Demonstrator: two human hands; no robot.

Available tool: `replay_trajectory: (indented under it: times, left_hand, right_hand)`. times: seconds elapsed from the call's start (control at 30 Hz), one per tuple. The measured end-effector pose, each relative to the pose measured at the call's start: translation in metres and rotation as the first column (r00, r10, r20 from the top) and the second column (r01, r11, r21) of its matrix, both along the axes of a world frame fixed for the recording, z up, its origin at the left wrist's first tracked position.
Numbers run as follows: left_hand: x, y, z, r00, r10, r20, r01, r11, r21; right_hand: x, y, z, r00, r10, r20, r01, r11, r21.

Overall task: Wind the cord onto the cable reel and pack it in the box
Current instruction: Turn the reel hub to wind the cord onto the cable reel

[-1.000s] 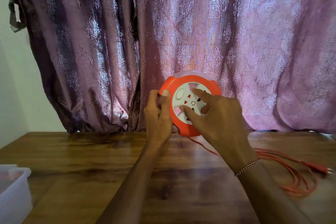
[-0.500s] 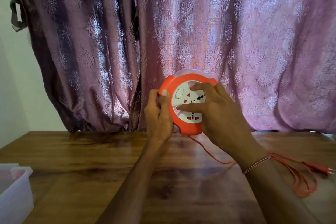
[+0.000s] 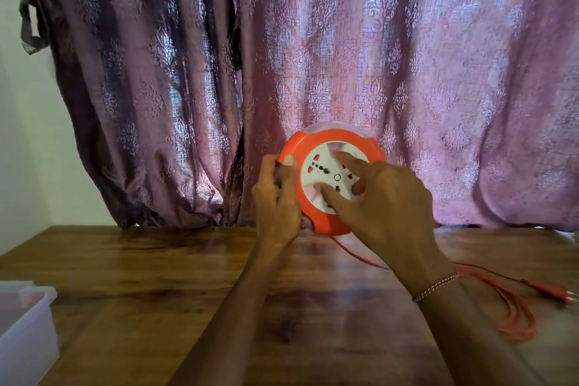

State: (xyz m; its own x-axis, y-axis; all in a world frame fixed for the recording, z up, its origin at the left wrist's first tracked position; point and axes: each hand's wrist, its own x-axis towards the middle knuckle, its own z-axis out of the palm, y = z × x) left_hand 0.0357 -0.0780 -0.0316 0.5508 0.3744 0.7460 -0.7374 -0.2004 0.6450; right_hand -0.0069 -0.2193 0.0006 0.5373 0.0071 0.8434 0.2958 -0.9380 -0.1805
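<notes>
- I see the cable reel [image 3: 329,178], a round orange housing with a white socket face, held upright on its edge above the far part of the wooden tabletop [image 3: 156,276], its face turned toward the camera.
- My left hand [image 3: 277,197] grips the reel's left rim: the thumb lies over the front of the orange edge and the other fingers curl round behind it.
- My right hand [image 3: 385,200] is spread across the white socket face, with the fingers extended and their tips pressing on the disc; it clasps nothing. The fingertips and the white disc look blurred.
- The orange cord [image 3: 357,255] leaves the bottom of the reel, touches down on the tabletop and passes behind my right wrist.
- To the right of that wrist, the rest of the cord lies loose on the tabletop in a long bundle of loops [image 3: 517,316], well apart from the reel.
- The cord's plug [image 3: 551,290] rests on the tabletop near the right edge of the view, just beside the loops, its pins pointing right.
- A translucent plastic box [image 3: 28,329] sits at the lower left corner of the tabletop, well apart from the reel and both hands; I cannot tell what is inside.
- A thin beaded bracelet [image 3: 437,287] circles my right wrist.
- A patterned mauve curtain [image 3: 313,56] hangs behind the tabletop, filling most of the background.
</notes>
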Motion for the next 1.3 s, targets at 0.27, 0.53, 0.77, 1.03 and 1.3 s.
replay_trajectory:
  times: [0.27,0.53,0.77,1.03,1.3]
  left_hand:
    - [0.003,0.004,0.001,1.0,-0.031,0.0,0.031,0.998,-0.053]
    - [0.003,0.004,0.0,1.0,-0.027,-0.009,0.027,0.999,-0.04]
    - [0.0,0.002,0.001,1.0,-0.003,0.004,0.003,1.0,-0.011]
    - [0.002,0.003,0.001,1.0,-0.003,-0.007,0.003,1.0,0.003]
    - [0.004,0.006,0.001,1.0,-0.028,-0.005,0.028,0.998,-0.051]
  right_hand:
    - [-0.001,-0.011,0.009,0.973,0.231,0.03,-0.228,0.97,-0.08]
    - [-0.003,-0.009,0.009,0.968,0.228,-0.105,-0.25,0.916,-0.315]
    - [-0.003,-0.007,0.003,0.995,0.1,0.0,-0.097,0.968,-0.231]
    - [-0.003,0.001,0.006,0.998,0.055,0.023,-0.055,0.998,-0.002]
    - [-0.003,-0.011,0.012,0.942,0.325,-0.077,-0.333,0.933,-0.137]
